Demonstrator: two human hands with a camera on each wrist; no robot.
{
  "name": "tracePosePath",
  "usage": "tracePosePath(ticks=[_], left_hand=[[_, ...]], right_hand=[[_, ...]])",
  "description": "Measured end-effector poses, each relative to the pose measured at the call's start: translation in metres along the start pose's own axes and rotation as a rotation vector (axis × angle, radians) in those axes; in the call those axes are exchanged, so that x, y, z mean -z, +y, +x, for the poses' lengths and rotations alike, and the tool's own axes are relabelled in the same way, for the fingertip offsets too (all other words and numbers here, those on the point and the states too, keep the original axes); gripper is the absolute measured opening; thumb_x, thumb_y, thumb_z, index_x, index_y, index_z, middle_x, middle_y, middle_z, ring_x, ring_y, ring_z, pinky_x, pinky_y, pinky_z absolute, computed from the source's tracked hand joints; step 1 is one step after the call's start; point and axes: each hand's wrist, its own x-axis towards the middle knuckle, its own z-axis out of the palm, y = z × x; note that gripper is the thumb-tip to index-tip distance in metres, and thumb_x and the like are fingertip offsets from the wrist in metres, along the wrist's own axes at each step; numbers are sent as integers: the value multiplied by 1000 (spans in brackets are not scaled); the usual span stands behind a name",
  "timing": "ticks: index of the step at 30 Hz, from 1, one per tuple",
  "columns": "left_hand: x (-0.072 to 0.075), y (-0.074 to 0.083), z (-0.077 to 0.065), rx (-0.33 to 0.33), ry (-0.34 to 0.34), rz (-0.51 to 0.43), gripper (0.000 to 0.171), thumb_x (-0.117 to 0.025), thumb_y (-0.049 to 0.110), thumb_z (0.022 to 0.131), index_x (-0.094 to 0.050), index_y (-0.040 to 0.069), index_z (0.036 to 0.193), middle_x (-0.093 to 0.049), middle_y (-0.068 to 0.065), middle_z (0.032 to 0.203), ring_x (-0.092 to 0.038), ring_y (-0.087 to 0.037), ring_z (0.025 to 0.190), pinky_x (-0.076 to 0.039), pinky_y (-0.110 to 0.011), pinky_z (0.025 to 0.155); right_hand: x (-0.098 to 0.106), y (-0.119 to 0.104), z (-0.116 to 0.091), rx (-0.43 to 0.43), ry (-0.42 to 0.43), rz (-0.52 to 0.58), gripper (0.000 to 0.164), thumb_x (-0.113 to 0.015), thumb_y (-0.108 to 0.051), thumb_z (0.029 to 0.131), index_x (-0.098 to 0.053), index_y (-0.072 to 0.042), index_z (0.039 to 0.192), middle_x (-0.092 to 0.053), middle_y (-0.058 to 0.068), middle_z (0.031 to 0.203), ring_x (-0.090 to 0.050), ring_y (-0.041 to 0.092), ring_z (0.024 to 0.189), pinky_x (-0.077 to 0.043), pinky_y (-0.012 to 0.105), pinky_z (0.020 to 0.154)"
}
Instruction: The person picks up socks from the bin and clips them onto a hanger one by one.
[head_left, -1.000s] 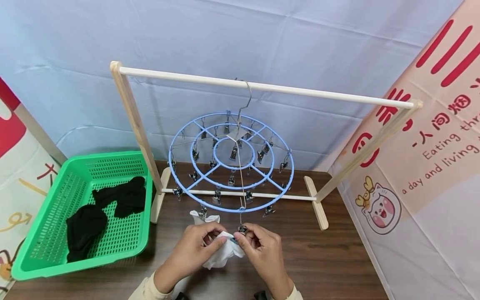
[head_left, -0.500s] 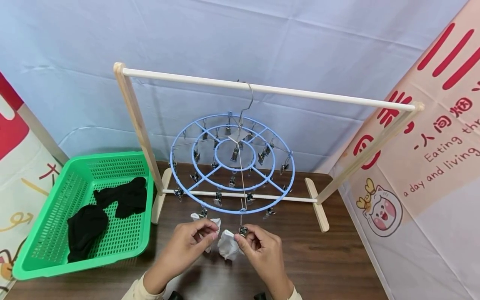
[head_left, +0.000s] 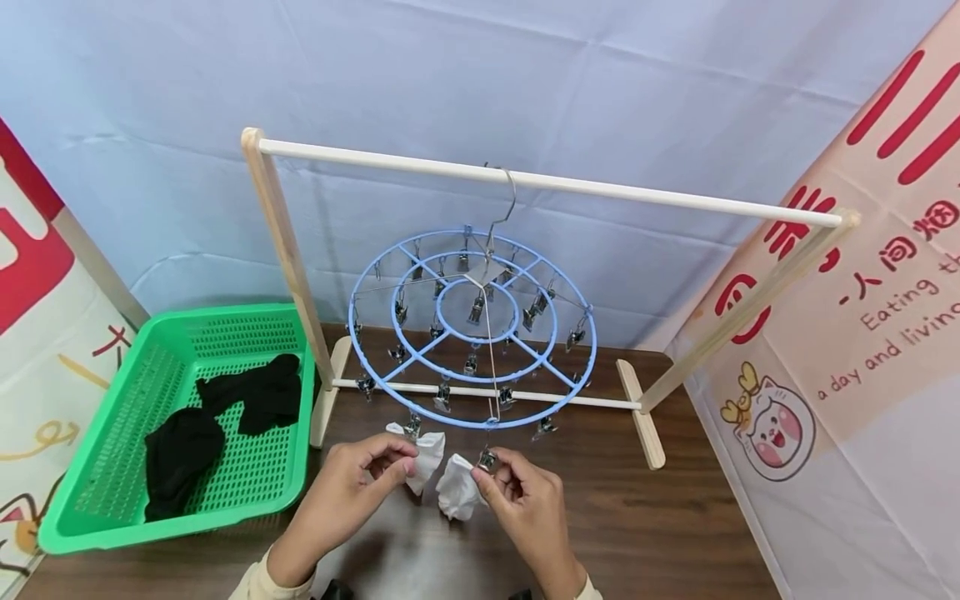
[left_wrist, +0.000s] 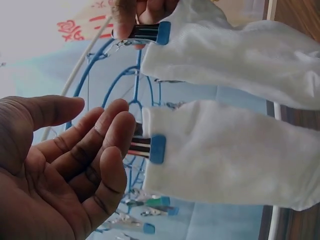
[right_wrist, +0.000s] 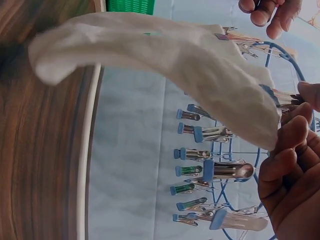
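Observation:
Two white socks hang side by side by metal clothes clips from a round blue clip hanger [head_left: 450, 410]. My right hand [head_left: 528, 500] pinches the clip [left_wrist: 150, 32] whose blue-tipped jaws grip the cuff of the right sock [head_left: 457, 490]. The left sock [left_wrist: 225, 155] hangs from another blue-tipped clip [left_wrist: 157, 149]. My left hand [head_left: 352, 487] is beside that left sock, its fingers relaxed and bent, holding nothing. In the left wrist view its fingertips overlap the handle end of the left sock's clip.
The hanger hooks over a white rail [head_left: 600, 190] on a wooden stand. Several more clips dangle from its rings. At left, a green basket [head_left: 247, 468] contains black cloth pieces [head_left: 183, 454]. Below lies a dark wooden table [head_left: 675, 533].
My left hand has let go of the right sock's cuff and moved left, away from it. The right hand keeps its pinch on the clip; the right sock now hangs down from it.

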Motion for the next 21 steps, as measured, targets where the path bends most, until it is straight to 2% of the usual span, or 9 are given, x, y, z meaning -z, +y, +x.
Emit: tracePosePath(ticks=[7, 9, 12, 14, 19, 21], left_hand=[[8, -10, 0, -37, 95, -121, 8, -65, 4, 92, -69, 10, 94, -67, 5, 76, -64, -10, 66, -51, -28, 55], [13, -13, 1, -36, 130, -147, 9, -63, 2, 92, -67, 9, 97, -68, 2, 75, -65, -11, 66, -52, -29, 55], [23, -20, 3, -14, 194, -134, 15, -62, 1, 92, -64, 8, 106, -69, 0, 75, -65, -12, 64, -52, -29, 55], [31, -23, 4, 12, 245, -122, 20, -62, 1, 93, -63, 8, 111, -69, -2, 75, -66, -12, 64, -52, -28, 55], [53, -23, 6, 19, 385, -79, 27, -59, -3, 93, -61, 7, 118, -69, -7, 75, -64, -16, 63, -52, -24, 57], [62, -24, 8, 20, 417, -46, 28, -58, -2, 94, -61, 7, 120, -69, -8, 76, -64, -16, 64, -51, -22, 58]], right_hand=[[-1, 5, 1, 1, 15, -26, 29, -82, 5, 67, -69, -1, 93, -54, -8, 58, -41, -3, 49, -35, 12, 42], [0, 0, 3, 0, 22, -24, 28, -81, 7, 66, -68, 1, 91, -53, -6, 57, -40, -3, 49, -34, 13, 41], [2, -12, 10, -2, 36, -19, 27, -79, 11, 64, -66, 4, 87, -52, -4, 55, -40, -2, 48, -34, 13, 41], [2, -12, 10, 0, 42, -14, 28, -79, 13, 63, -66, 5, 87, -52, -3, 55, -40, -2, 48, -33, 13, 40], [-2, 6, -4, -54, 11, 15, 24, -79, 7, 71, -69, -2, 91, -53, -6, 57, -40, -4, 48, -33, 11, 41], [-2, 8, -6, -69, 2, 32, 20, -78, 3, 75, -70, -4, 92, -54, -7, 57, -40, -5, 49, -33, 11, 41]])
